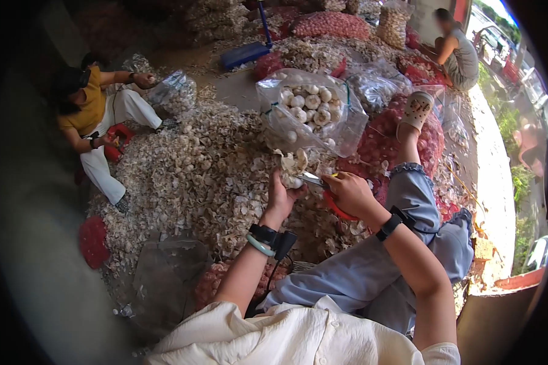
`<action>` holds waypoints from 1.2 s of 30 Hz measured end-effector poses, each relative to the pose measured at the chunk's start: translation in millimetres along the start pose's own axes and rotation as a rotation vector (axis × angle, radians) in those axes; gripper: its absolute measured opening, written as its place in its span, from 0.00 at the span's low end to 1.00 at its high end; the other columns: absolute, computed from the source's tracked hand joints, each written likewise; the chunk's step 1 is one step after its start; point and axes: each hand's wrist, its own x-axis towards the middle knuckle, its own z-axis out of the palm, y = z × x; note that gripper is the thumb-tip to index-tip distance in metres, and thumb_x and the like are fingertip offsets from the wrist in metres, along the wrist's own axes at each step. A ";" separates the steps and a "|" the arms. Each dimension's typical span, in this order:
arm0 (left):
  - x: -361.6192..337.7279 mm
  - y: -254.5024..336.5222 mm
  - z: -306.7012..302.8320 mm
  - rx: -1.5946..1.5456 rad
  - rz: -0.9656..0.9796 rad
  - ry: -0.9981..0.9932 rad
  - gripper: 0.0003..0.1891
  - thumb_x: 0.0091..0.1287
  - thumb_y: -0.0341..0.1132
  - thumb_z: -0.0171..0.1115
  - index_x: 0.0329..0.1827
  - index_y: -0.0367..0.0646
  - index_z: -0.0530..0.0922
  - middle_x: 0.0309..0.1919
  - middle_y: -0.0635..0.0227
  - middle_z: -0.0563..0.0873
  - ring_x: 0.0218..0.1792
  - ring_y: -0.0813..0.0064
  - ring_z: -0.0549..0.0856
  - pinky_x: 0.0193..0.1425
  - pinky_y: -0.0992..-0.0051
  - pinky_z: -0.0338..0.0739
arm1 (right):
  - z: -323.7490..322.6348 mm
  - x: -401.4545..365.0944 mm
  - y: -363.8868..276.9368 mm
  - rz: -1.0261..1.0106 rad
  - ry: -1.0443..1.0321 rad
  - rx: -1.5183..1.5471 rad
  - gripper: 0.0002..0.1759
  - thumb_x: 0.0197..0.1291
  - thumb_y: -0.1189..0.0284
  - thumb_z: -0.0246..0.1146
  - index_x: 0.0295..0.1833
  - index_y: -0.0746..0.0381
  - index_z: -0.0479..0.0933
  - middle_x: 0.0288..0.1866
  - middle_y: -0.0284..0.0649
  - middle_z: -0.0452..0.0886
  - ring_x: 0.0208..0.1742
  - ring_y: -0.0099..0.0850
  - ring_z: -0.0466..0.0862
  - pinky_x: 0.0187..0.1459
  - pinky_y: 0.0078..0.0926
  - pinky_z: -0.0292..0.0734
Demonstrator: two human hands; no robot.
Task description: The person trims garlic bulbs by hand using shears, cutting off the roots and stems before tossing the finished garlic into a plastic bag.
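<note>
Near the middle of the head view, my left hand (280, 198) is wrapped round a garlic bulb (291, 177) with loose papery skin standing up from it. My right hand (352, 193) grips red-handled scissors (341, 208), whose metal blades point left and touch the bulb or lie just beside it. Just beyond my hands stands an open clear plastic bag (347, 129) with several white garlic bulbs (310, 106) inside. A deep heap of garlic skins (219, 176) spreads below and to the left of my hands.
A co-worker (94, 115) sits at the left beside another clear bag (175, 94); another person (458, 52) crouches at the back right. Red mesh sacks (332, 25) lie at the back. My outstretched leg rests on a mesh sack (431, 137). A blue scoop (245, 55) lies behind.
</note>
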 end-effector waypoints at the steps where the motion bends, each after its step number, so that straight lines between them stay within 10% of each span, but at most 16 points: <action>1: 1.4 -0.5 -2.2 0.047 0.022 0.005 0.26 0.72 0.57 0.39 0.56 0.46 0.71 0.45 0.66 0.81 0.37 0.70 0.83 0.35 0.70 0.82 | -0.6 0.5 -1.5 -0.001 -0.009 0.002 0.31 0.50 0.48 0.66 0.55 0.57 0.77 0.38 0.50 0.80 0.43 0.47 0.81 0.44 0.41 0.76; 10: -10.0 -0.6 18.8 0.178 0.045 -0.060 0.29 0.73 0.58 0.36 0.52 0.43 0.74 0.36 0.66 0.84 0.28 0.72 0.81 0.31 0.72 0.77 | -0.2 -0.3 0.1 -0.042 -0.023 -0.027 0.38 0.45 0.48 0.71 0.59 0.56 0.72 0.47 0.51 0.75 0.53 0.50 0.75 0.53 0.43 0.72; 22: -6.9 -0.7 13.2 0.067 -0.041 0.026 0.28 0.73 0.59 0.36 0.56 0.46 0.70 0.38 0.65 0.83 0.29 0.70 0.83 0.30 0.70 0.81 | 18.4 0.3 9.0 -0.088 0.081 0.066 0.28 0.50 0.57 0.68 0.54 0.62 0.76 0.31 0.50 0.79 0.37 0.48 0.80 0.39 0.43 0.74; 36: -7.2 -14.6 15.9 -0.108 -0.021 0.012 0.28 0.72 0.59 0.37 0.52 0.42 0.72 0.35 0.64 0.82 0.28 0.68 0.80 0.33 0.72 0.77 | 16.1 -3.1 9.6 -0.071 0.038 -0.007 0.22 0.55 0.64 0.61 0.55 0.60 0.74 0.39 0.53 0.80 0.41 0.48 0.82 0.42 0.43 0.78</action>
